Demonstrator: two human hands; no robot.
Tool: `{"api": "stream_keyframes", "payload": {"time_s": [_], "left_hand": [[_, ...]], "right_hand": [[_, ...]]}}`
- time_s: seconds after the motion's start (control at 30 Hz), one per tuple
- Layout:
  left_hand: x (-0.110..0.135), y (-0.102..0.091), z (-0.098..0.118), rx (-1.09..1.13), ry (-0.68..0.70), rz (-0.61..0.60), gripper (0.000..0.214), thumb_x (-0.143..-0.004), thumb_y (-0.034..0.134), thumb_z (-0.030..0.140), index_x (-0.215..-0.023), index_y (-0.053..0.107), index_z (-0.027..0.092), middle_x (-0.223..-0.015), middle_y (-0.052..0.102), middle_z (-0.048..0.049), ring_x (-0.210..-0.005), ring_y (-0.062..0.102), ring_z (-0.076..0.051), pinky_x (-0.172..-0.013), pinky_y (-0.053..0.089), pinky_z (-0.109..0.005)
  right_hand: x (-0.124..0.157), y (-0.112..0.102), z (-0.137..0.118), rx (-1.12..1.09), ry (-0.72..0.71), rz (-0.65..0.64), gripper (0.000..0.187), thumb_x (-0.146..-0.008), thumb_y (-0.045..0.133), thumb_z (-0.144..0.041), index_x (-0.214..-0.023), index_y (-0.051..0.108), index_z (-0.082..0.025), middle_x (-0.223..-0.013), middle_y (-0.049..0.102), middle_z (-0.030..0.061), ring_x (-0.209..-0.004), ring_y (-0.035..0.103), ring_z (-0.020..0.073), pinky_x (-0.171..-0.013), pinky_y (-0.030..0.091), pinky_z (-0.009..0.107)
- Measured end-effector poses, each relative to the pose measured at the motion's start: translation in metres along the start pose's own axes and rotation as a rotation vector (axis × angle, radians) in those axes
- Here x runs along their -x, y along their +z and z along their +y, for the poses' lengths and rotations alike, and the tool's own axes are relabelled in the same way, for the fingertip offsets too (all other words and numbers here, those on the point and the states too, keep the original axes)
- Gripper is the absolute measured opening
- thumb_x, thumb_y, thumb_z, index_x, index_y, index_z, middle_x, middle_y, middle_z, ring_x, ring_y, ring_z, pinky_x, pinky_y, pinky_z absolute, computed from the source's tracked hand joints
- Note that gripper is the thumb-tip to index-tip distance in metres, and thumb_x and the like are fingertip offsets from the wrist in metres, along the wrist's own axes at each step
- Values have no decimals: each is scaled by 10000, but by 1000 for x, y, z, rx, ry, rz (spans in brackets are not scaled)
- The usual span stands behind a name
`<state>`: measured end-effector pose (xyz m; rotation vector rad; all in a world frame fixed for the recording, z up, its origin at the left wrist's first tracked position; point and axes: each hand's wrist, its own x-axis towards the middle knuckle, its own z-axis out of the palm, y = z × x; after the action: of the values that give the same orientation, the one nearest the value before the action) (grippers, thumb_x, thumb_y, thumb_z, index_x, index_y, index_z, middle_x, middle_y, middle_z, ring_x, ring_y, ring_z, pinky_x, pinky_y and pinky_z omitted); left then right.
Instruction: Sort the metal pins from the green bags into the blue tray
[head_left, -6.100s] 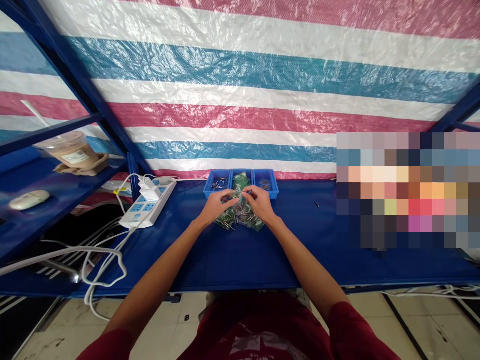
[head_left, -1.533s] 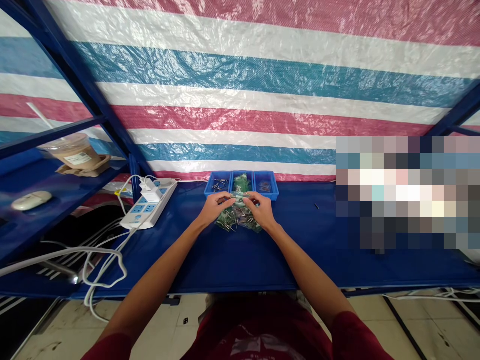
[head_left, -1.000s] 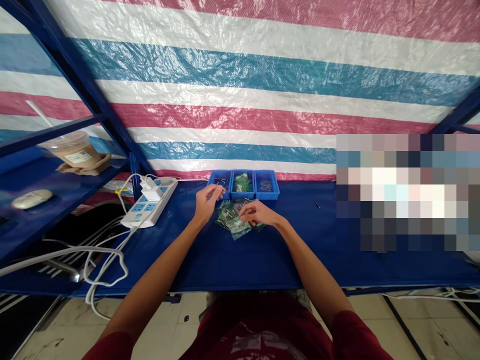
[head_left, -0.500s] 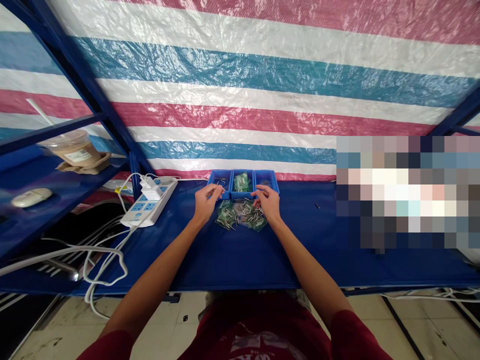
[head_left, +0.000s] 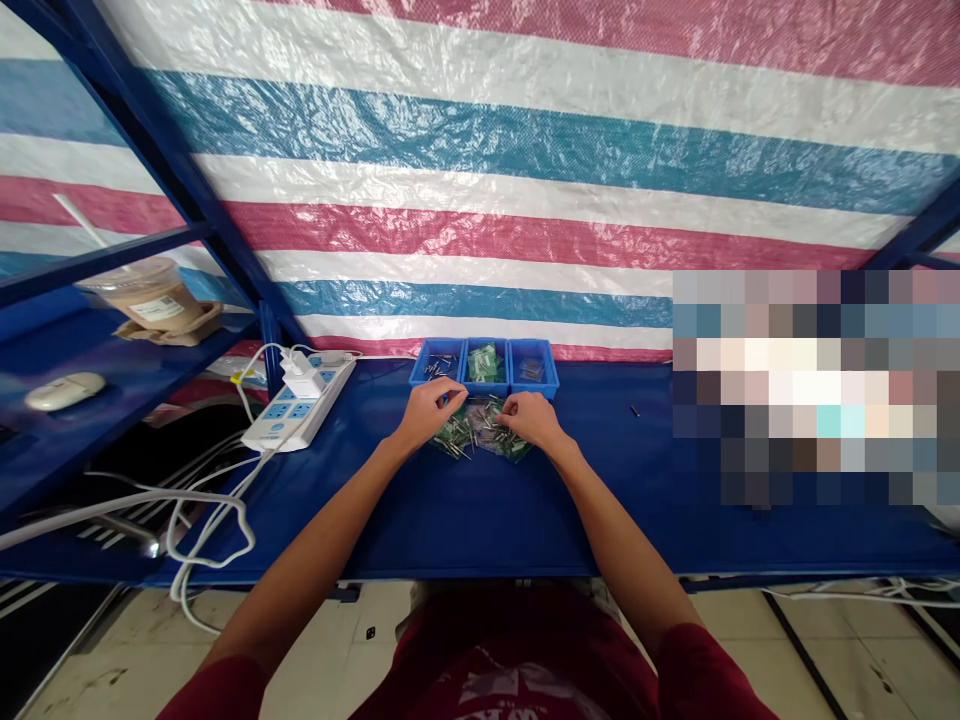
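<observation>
A heap of small green boards and grey metal pins (head_left: 480,434) lies on the blue table top (head_left: 465,510), just in front of three small blue bins (head_left: 484,366). My left hand (head_left: 429,410) rests on the heap's left side with its fingers curled over the parts. On the right side of the heap my right hand (head_left: 529,418) has its fingers pinched together on the parts. What each hand holds is too small to make out. The middle bin holds green boards and the left bin holds metal pins.
A white power strip (head_left: 298,405) with a plugged-in charger and white cables (head_left: 202,510) lies at the left. On the left shelf stand a covered drink cup (head_left: 150,300) and a white mouse (head_left: 64,390). A small loose pin (head_left: 634,410) lies to the right. A pixelated block covers the right side.
Half a second ago my hands were by the bins, apart from the heap; both have come down and inward onto the heap.
</observation>
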<state>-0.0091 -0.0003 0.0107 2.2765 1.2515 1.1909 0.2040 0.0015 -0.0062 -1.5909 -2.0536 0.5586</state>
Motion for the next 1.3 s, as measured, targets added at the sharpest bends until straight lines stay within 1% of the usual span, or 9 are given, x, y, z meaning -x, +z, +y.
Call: {"api": "stream_keyframes", "payload": {"time_s": [0.13,0.23,0.37,0.5,0.6,0.7,0.9,1.1,1.3], "left_hand": [[0,0,1,-11,3,-5,263,-877,532,365,-800,683,164,-756,684,-56,-595,552,-140,-568,410,-248],[0,1,1,-19,10,-4,258,-876,534,360,-802,684,164,-737,677,-49,-578,537,-133,-569,409,-246],[0,4,-2,-7,21,-14,263,-882,531,364,-812,688,165,-769,691,-56,-587,548,-138,-568,414,-253],[1,5,-1,11,10,-19,304,-898,514,401,-840,693,162,-792,695,-70,-656,588,-160,-573,423,-255],[2,6,1,24,2,-22,322,-898,517,433,-898,701,168,-825,695,-76,-696,600,-168,-575,433,-253],[3,8,1,19,32,-22,317,-891,536,442,-935,701,175,-880,701,-82,-695,597,-164,-595,442,-260],[4,11,-1,24,74,-12,285,-901,536,410,-842,685,174,-825,695,-77,-715,606,-173,-612,437,-268],[-4,2,2,27,-7,-24,304,-895,510,430,-866,663,169,-819,677,-60,-729,600,-172,-625,439,-259],[-14,0,3,6,-39,-211,299,-897,483,415,-817,646,178,-723,660,-20,-665,583,-167,-602,411,-253]], "right_hand": [[0,3,-1,22,29,-18,160,-727,738,-308,-618,676,-208,-708,677,62,-722,617,213,-585,379,268],[-1,2,-1,-69,56,-7,133,-712,731,-282,-628,667,-202,-688,674,47,-702,619,205,-587,391,270],[-3,0,0,-365,47,41,148,-705,693,-295,-628,622,-191,-595,642,5,-589,598,158,-568,421,255],[-3,-1,-4,-731,15,76,229,-708,664,-399,-665,587,-188,-560,624,-2,-443,538,125,-461,422,247],[-2,1,-9,-915,-3,84,284,-682,687,-454,-706,602,-184,-631,673,30,-482,588,143,-450,450,251],[-1,4,-12,-1009,2,81,332,-651,718,-486,-741,615,-183,-698,709,54,-555,643,172,-493,493,270],[-1,9,-13,-1075,33,89,378,-613,744,-510,-769,619,-188,-741,723,61,-600,669,195,-504,507,282],[0,13,-15,-990,-3,79,380,-672,699,-544,-788,593,-198,-735,699,46,-589,649,178,-505,509,281],[0,16,-14,-898,-50,125,349,-763,612,-547,-820,560,-207,-693,650,15,-537,599,145,-474,469,258]]}}
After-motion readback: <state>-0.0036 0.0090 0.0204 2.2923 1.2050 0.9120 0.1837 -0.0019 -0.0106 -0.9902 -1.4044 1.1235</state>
